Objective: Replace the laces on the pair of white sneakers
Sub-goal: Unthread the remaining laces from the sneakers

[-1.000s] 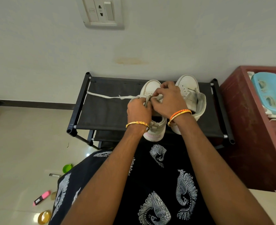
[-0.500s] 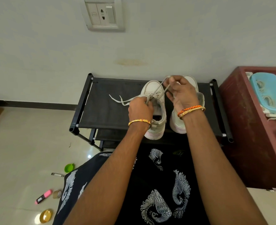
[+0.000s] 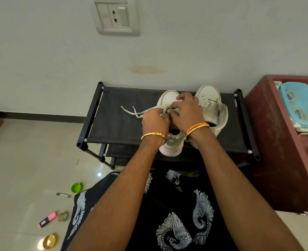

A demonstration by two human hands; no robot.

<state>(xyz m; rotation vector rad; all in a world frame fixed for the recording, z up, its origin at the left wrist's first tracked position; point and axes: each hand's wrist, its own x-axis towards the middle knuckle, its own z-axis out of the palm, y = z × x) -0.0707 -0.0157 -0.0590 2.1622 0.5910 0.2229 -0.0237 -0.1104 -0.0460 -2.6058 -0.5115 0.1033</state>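
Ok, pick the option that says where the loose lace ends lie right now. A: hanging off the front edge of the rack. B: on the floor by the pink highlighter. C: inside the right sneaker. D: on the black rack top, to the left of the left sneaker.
D: the loose lace ends trail from the hands across the black rack top, left of the left sneaker that both hands work on.

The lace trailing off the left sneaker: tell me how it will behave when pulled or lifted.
The lace lies in loose flat curves on the black rack, so it is probably floppy and light. Pulled from where the left hand and right hand pinch it, its free ends would likely drag and whip rather than hold shape.
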